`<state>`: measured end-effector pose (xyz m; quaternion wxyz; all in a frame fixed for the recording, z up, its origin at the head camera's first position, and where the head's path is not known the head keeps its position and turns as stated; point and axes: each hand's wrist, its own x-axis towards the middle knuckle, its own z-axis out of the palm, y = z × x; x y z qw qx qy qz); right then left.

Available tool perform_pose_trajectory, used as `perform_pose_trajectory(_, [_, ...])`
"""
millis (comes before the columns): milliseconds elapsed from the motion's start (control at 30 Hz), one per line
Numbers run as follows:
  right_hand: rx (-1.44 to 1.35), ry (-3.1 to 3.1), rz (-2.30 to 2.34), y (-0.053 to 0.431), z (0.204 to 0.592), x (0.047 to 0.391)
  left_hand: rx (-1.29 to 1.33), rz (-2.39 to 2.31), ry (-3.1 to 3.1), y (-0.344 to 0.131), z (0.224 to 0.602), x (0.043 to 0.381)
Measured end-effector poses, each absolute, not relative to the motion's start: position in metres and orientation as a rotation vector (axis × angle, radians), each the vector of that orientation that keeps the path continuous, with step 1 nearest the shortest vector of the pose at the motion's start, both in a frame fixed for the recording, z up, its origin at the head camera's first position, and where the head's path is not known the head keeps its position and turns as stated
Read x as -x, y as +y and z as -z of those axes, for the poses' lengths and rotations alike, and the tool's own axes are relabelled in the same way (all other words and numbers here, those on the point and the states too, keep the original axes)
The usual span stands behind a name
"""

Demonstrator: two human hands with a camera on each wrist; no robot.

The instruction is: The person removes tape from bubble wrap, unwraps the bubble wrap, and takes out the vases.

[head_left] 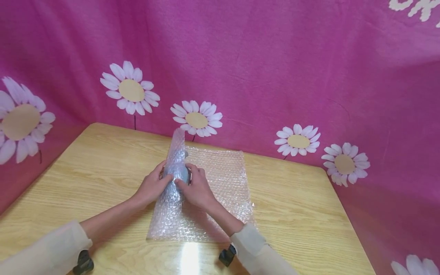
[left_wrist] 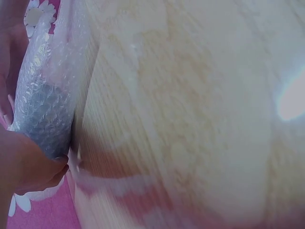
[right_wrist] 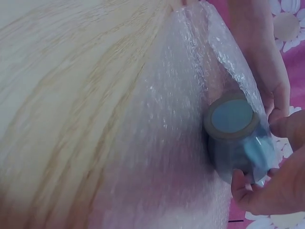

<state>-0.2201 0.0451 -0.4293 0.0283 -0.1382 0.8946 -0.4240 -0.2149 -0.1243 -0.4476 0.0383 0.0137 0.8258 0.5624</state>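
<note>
A glossy blue-grey ceramic cup [right_wrist: 257, 148] lies on its side, its flat round base with a ring edge facing the right wrist camera. Pinkish clear bubble wrap [head_left: 227, 179] is spread beneath it, and one flap [head_left: 177, 147] is folded up over its left side. My left hand [head_left: 152, 185] grips the cup through this flap, thumb on top. From the other side my right hand [head_left: 197, 187] holds the cup, its thumb pressing the flap's edge. In the left wrist view the wrapped side [left_wrist: 45, 109] shows as a dark shape under the bubbles.
The wrap lies on a light wooden table [head_left: 295, 214]. A small white scrap [head_left: 253, 204] is at the wrap's right edge. Behind and on both sides hangs a pink cloth [head_left: 247, 68] with white daisies. Dark devices [head_left: 227, 255] sit at both cuffs.
</note>
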Motion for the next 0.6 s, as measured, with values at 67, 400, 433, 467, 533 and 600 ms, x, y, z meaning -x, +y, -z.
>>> perform_pose_trajectory(67, [0.437,2.721,1.346,0.047,0.43,0.22,-0.041,-1.744,2.51,-0.125,0.448,0.214])
perform_pose_trajectory(400, [0.569,2.652,1.281,0.075,0.435,0.218,-0.063,-1.795,2.484,-0.126,0.45,0.214])
perform_pose_trajectory(433, [0.595,2.666,1.237,0.078,0.436,0.217,-0.068,-1.799,2.486,-0.126,0.45,0.215])
perform_pose_trajectory(467, [0.624,2.688,1.189,0.082,0.436,0.216,-0.072,-1.797,2.492,-0.126,0.45,0.215])
perform_pose_trajectory(533, [0.675,2.732,1.092,0.088,0.436,0.214,-0.079,-1.793,2.504,-0.126,0.45,0.215])
perform_pose_trajectory(600, [0.724,2.775,1.001,0.094,0.436,0.212,-0.085,-1.795,2.498,-0.126,0.449,0.216])
